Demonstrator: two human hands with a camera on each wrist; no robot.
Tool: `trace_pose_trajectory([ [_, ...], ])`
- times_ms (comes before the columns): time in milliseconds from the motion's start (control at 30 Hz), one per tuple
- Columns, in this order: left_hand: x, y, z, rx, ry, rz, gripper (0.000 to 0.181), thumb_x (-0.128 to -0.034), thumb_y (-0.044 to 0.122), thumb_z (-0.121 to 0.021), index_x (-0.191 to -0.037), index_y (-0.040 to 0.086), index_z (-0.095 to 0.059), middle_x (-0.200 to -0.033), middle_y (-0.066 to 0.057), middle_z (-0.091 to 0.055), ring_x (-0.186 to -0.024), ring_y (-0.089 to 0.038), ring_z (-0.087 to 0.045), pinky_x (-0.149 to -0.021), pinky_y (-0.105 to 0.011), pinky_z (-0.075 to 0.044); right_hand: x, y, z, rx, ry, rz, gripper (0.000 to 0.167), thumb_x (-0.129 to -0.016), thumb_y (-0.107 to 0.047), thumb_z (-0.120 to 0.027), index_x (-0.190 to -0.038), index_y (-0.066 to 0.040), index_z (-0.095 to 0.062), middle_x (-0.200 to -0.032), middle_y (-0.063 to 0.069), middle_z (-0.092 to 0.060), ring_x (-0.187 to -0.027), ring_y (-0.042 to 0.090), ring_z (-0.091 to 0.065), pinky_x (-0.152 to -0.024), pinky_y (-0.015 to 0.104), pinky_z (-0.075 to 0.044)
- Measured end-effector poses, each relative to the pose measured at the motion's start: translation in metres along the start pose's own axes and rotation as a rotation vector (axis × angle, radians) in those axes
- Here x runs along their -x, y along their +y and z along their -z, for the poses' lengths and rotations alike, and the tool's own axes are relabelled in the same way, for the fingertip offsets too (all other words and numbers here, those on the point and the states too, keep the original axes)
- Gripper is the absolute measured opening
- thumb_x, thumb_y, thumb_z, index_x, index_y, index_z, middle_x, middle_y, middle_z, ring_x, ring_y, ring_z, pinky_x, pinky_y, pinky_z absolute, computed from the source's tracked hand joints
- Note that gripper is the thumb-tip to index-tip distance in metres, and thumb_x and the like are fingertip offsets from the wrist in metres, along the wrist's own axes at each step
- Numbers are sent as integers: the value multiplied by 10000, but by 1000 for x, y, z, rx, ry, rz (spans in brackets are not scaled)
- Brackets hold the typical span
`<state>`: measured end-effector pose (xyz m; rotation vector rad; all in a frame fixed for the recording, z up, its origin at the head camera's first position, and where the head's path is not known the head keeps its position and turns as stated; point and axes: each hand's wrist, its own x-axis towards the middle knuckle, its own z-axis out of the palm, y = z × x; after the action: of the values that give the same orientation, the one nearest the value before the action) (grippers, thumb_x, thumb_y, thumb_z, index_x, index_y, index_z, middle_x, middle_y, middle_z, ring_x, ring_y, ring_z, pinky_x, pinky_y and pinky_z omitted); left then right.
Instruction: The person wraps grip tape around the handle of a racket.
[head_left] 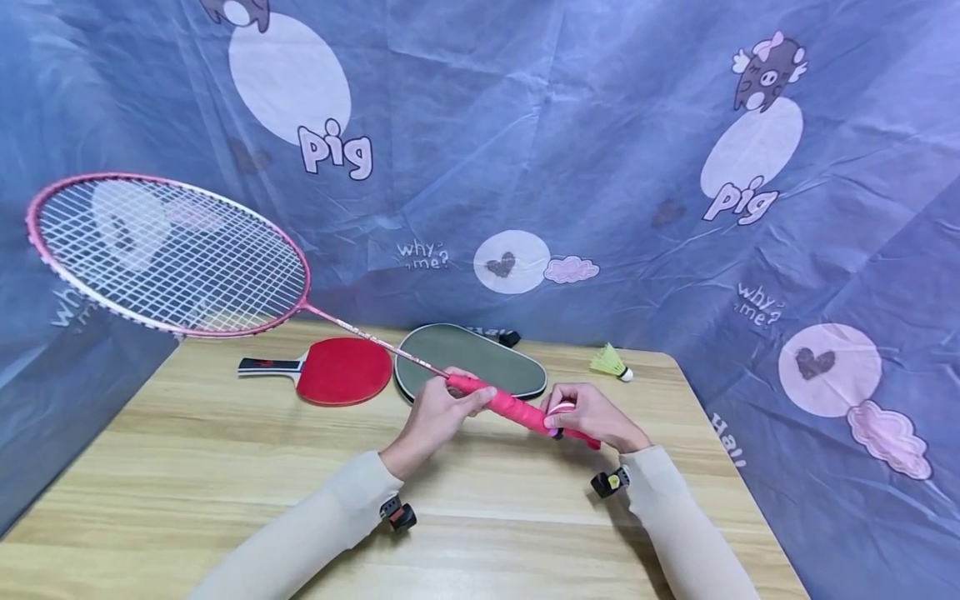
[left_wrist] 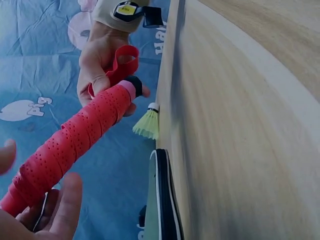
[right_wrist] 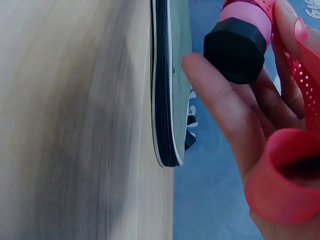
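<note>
A pink-and-white badminton racket [head_left: 367, 338] is held tilted above the table, its strung head up at the left. My left hand [head_left: 435, 417] grips the upper handle, near the shaft. Red perforated overgrip tape [left_wrist: 75, 132] spirals around the handle. At the butt end, my right hand [head_left: 596, 417] pinches the tape, whose loose tail [left_wrist: 125, 62] loops over that hand. The black butt cap [right_wrist: 235, 50] stays bare beside a pink band [right_wrist: 248, 11]. In the left wrist view, the left fingers [left_wrist: 67, 210] lie under the handle.
On the wooden table [head_left: 480, 533] lie a red table tennis bat [head_left: 345, 371], a green zipped case [head_left: 465, 362] and a yellow shuttlecock [head_left: 609, 362] near the back. A blue printed cloth [head_left: 525, 150] hangs behind and at the sides.
</note>
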<state>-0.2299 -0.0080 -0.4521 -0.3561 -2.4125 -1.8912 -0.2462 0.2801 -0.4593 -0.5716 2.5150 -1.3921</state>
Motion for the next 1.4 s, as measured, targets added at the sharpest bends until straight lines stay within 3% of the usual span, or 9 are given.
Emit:
trace_pose_trajectory([
  [367,0,4,0,16,39,-29,230,-804,201,-850,-1012,147,-769,-945,-18,-777,-857,-105,-634,-767,-257,-503,2,-1,3,6,-15,-24,127,-883,-140,-758,-882,-15,-735,-950,32,-762,-883,97,-670,-777,222,-517],
  [533,1,7,1,52,20,-21,279,-789,158,-857,-1051,113,-771,-991,-35,-783,-862,-101,-640,-756,-253,-514,4,6,10,-120,-20,-14,193,-926,-128,-694,-971,59,-704,-817,-46,-732,-690,76,-601,-575,232,-485],
  [667,0,7,2,103,5,-22,297,-781,107,-854,-1066,101,-770,-1025,-55,-781,-875,-102,-642,-758,-250,-518,3,9,12,-202,-17,1,235,-931,-97,-681,-989,131,-667,-802,-69,-725,-685,69,-605,-637,247,-531],
  [700,0,7,2,128,-3,-21,305,-778,83,-849,-1072,98,-768,-1038,-60,-779,-888,-102,-644,-771,-248,-520,2,10,12,-193,-6,9,232,-926,-95,-686,-985,128,-669,-833,-90,-739,-739,57,-615,-693,242,-524],
  [833,0,6,2,234,-43,-10,348,-772,1,-823,-1107,58,-750,-1099,-109,-766,-935,-90,-655,-814,-223,-524,1,12,10,-186,26,9,176,-914,-106,-701,-945,66,-677,-841,-102,-745,-692,40,-536,-592,259,-434],
  [1000,-2,5,2,331,-78,4,422,-779,-71,-777,-1188,-4,-697,-1197,-188,-734,-1028,-109,-692,-856,-179,-541,1,11,9,-214,10,-44,64,-928,-116,-698,-918,-56,-679,-771,-90,-713,-663,44,-550,-590,239,-469],
  [1133,-2,4,2,281,-58,-5,376,-827,49,-788,-1188,31,-687,-1146,-175,-737,-981,-114,-685,-829,-192,-533,2,8,7,-209,27,-72,62,-908,-85,-713,-885,-67,-660,-808,-81,-733,-705,51,-609,-629,231,-495],
  [1267,-1,4,2,183,-12,13,314,-865,261,-806,-1100,83,-697,-908,-107,-755,-770,-82,-667,-699,-219,-522,0,6,6,-167,63,-50,142,-860,-70,-765,-869,0,-640,-955,-46,-747,-872,109,-663,-752,244,-522],
  [1400,-2,5,2,153,22,31,264,-881,286,-792,-1030,87,-706,-825,-74,-756,-709,-71,-658,-657,-227,-519,0,7,6,-135,88,-18,191,-832,-104,-794,-913,17,-672,-1016,-10,-737,-967,141,-666,-829,244,-517],
])
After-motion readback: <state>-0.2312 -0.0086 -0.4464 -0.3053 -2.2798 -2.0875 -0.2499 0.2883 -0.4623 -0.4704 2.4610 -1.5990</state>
